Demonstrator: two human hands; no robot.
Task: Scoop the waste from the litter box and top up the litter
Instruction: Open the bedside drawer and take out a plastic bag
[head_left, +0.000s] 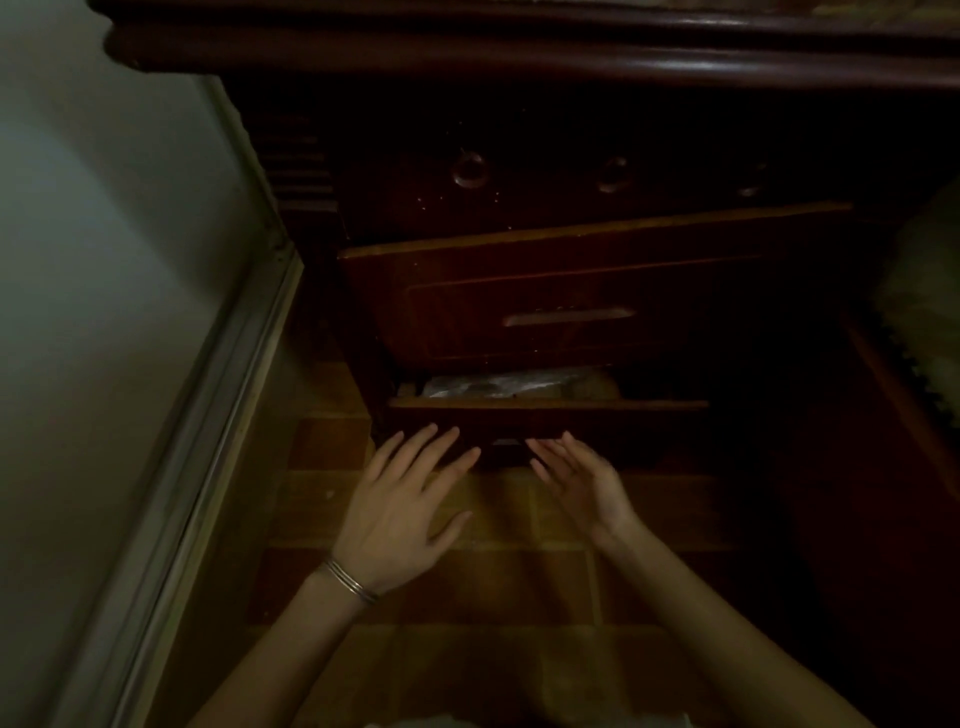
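No litter box, scoop or litter shows in this dim view. A dark wooden cabinet stands ahead with its bottom drawer (545, 406) pulled slightly out; crinkled clear plastic (498, 385) lies inside it. My left hand (410, 499), with thin bangles on the wrist, reaches with straight fingers to the drawer's front, just left of its handle (506, 443). My right hand (576, 480) is held edge-on with straight fingers at the handle's right side. Neither hand holds anything.
Above the bottom drawer, a second drawer (571, 312) with a long pale handle also juts out. A pale wall and door frame (208, 415) run along the left. Brown floor tiles (493, 597) lie under my arms. Something pale and bulky (930, 312) sits at the right edge.
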